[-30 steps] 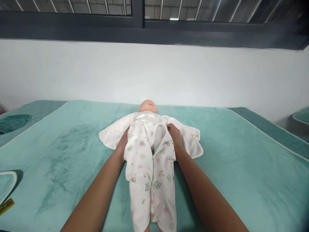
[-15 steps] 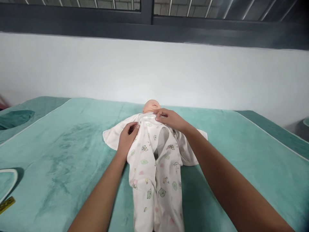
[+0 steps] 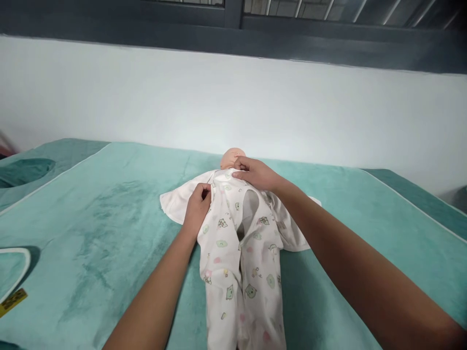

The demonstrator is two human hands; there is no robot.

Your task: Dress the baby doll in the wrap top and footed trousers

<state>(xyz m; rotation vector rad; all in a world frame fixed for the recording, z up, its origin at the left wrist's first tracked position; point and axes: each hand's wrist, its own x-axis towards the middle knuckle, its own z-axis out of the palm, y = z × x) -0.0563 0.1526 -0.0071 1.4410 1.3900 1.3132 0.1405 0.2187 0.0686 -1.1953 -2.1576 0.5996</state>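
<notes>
A baby doll (image 3: pixel 232 158) lies on its back, its head toward the wall. Over a white baby top (image 3: pixel 178 198) with wide sleeves spread to both sides, it wears white baby trousers (image 3: pixel 222 243) printed with small animals, open at the crotch. At the trousers' left upper edge, my left hand (image 3: pixel 199 206) is closed, its thumb and finger pinching the cloth. My right hand (image 3: pixel 257 174) is bent over the upper chest, thumb and fingers closed on the trousers' top edge just below the doll's chin. Its fingers partly cover the doll's face and neck.
A teal plush cover (image 3: pixel 109 218) with white piping lies under the doll. At the lower left are a white-edged teal piece (image 3: pixel 25 265) and a yellow label (image 3: pixel 13 301). The white wall (image 3: pixel 233 102) rises behind, below a dark window frame (image 3: pixel 182 34).
My right hand has shifted slightly up toward the doll's chin, with the trousers' top edge. My left hand stays at the side of the waist. The view has tilted and shifted a little.
</notes>
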